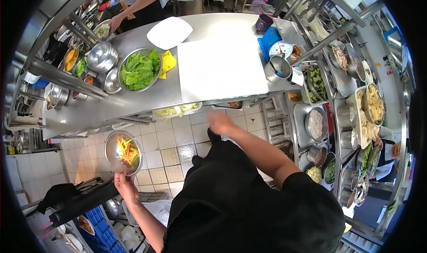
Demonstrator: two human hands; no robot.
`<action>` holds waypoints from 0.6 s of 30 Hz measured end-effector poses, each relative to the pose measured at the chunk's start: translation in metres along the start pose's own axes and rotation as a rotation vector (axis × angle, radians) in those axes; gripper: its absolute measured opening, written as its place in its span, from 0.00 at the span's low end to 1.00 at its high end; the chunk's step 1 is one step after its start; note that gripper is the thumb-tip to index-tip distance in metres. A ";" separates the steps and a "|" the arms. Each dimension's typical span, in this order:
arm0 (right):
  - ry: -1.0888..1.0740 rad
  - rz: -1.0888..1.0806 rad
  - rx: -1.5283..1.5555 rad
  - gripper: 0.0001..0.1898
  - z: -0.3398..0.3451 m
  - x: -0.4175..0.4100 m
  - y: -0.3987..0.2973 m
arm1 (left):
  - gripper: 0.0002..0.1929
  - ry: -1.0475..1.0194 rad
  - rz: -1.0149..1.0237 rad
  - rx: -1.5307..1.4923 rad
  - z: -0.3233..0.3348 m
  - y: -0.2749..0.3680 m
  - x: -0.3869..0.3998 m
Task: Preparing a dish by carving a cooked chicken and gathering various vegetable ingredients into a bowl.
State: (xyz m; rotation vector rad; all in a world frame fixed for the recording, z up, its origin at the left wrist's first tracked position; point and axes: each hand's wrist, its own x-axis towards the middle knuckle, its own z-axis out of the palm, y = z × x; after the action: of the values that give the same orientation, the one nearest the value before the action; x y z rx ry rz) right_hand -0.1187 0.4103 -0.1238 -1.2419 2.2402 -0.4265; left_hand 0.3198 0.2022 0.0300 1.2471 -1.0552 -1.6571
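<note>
My left hand (126, 186) grips the rim of a stainless steel bowl (111, 161), held out over the tiled floor. Inside the bowl lie yellow, red and green vegetable strips (127, 150). My right hand (220, 122) is blurred in front of the steel counter's edge; its finger pose is unclear. Just beyond it, a large white cutting board (222, 71) lies on the counter (140, 101). Left of the board stand a bowl of leafy greens (140, 71) and a crumpled yellow cloth (167, 64). A white square plate (170, 33) is behind them.
A blue kitchen scale (269, 41) and a steel pot with utensils (277, 69) stand at the counter's right. Steel shelving with food-filled bowls (316, 123) runs along my right. Another person's arm (135, 7) reaches in at the upper left. Blue crates (103, 229) are low at left.
</note>
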 end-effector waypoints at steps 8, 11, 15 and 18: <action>0.423 0.375 0.048 0.19 -0.126 -0.005 0.064 | 0.08 -0.075 0.036 -0.002 0.040 0.022 -0.033; 0.542 0.505 -0.045 0.21 -0.163 0.020 0.169 | 0.09 -0.065 0.004 0.006 0.031 0.017 -0.037; 0.456 0.449 -0.025 0.24 -0.144 0.038 0.161 | 0.12 -0.088 -0.007 0.011 0.019 0.001 -0.035; 0.189 0.306 -0.077 0.26 -0.094 0.029 0.054 | 0.11 -0.072 -0.009 0.036 0.024 -0.004 -0.033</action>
State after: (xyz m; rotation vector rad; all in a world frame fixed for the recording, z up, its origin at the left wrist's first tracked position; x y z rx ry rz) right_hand -0.2235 0.4150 -0.0841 -0.9037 2.5767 -0.3532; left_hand 0.3031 0.2379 0.0411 1.2244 -1.1288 -1.7084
